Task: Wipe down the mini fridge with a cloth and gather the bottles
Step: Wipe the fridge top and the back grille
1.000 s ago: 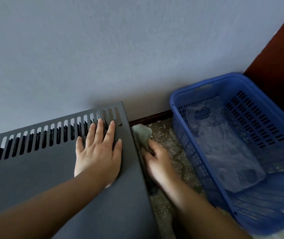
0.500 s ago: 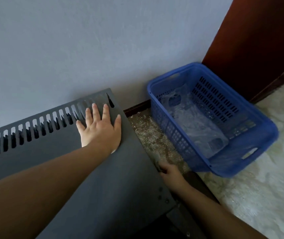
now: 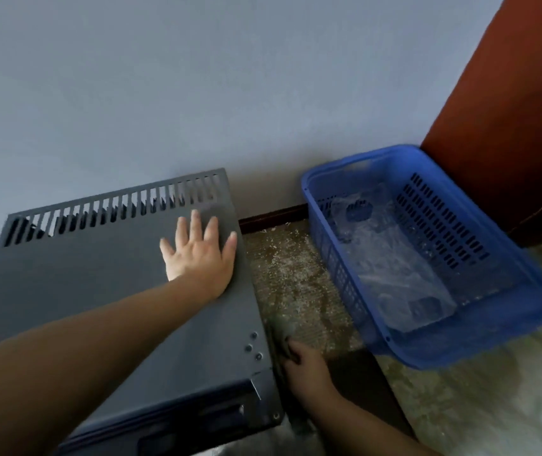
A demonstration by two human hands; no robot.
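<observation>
Head view: my two hands on the mini fridge, basket off to the right.

My left hand (image 3: 199,255) lies flat on the dark grey top of the mini fridge (image 3: 98,291), fingers straight and spread wide, fingertips just short of the row of vent slots at the back edge. My right hand (image 3: 306,360) is down at the fridge's right side near its front corner, fingers curled round the grey-green cloth (image 3: 284,330), which I press against that side panel; the cloth is blurred. The fridge stands against the pale wall (image 3: 197,93). To its right, apart from it across a strip of speckled floor (image 3: 296,281), sits a blue basket (image 3: 480,340) holding clear plastic (image 3: 394,268), too blurred for me to tell bottles from wrapping.
</observation>
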